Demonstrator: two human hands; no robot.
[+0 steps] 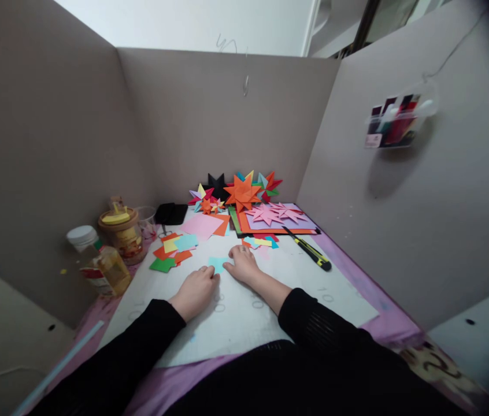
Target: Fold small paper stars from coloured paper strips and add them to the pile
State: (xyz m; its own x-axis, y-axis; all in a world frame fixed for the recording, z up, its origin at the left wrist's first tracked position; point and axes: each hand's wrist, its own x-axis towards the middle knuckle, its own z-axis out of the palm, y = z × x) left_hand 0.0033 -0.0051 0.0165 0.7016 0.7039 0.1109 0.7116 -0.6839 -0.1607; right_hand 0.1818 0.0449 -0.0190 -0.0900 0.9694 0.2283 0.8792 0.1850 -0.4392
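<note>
A small light blue piece of paper (217, 264) lies on the white board (244, 332) between my hands. My left hand (195, 290) has its fingers bent together at the paper's lower left edge. At the right edge, my right hand (245, 267) is closed, with thumb and curled fingers on the paper. Whether the paper is folded I cannot tell. Just beyond my left hand is a loose spread of small coloured papers (182, 242), with a green piece (163, 264) nearest. More small paper pieces (263, 242) lie beyond my right hand.
A black and yellow utility knife (314, 253) lies to the right. Folded paper stars (243, 193) stand at the back; pink stars (266, 214) rest on stacked sheets. A glue bottle (104, 268), a lidded jar (125, 237) and a plastic cup (147, 218) line the left. Grey partitions (227, 115) surround the table.
</note>
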